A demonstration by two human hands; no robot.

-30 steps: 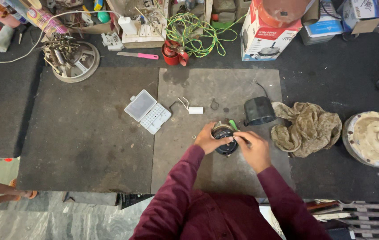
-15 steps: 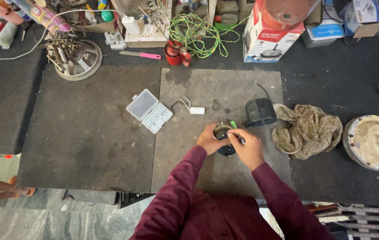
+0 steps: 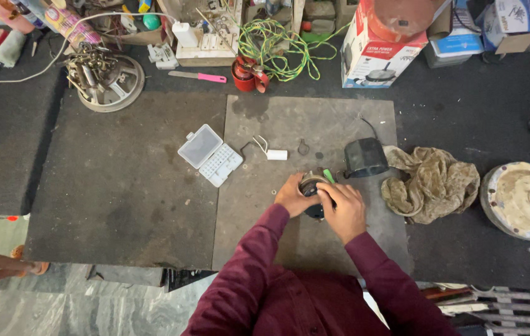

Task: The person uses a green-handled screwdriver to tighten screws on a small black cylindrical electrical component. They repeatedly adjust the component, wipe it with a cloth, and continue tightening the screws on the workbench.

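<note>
A small round dark motor part (image 3: 310,186) sits on the grey mat (image 3: 314,124) in front of me. My left hand (image 3: 290,196) cups its left side. My right hand (image 3: 342,208) lies over its right side and top, with a green-handled tool (image 3: 328,175) sticking out past the fingers. Most of the part is hidden under my hands. A black housing (image 3: 365,157) with a thin wire stands just beyond my right hand.
A clear plastic parts box (image 3: 209,155) lies open at the left of the mat, a white capacitor (image 3: 276,154) near it. A crumpled tan rag (image 3: 429,182) and a round fan motor housing (image 3: 523,200) lie right. Tools, green wire and boxes line the far edge.
My right hand has shifted left over the top of the part, covering more of it. My left hand stays on the part's left side.
</note>
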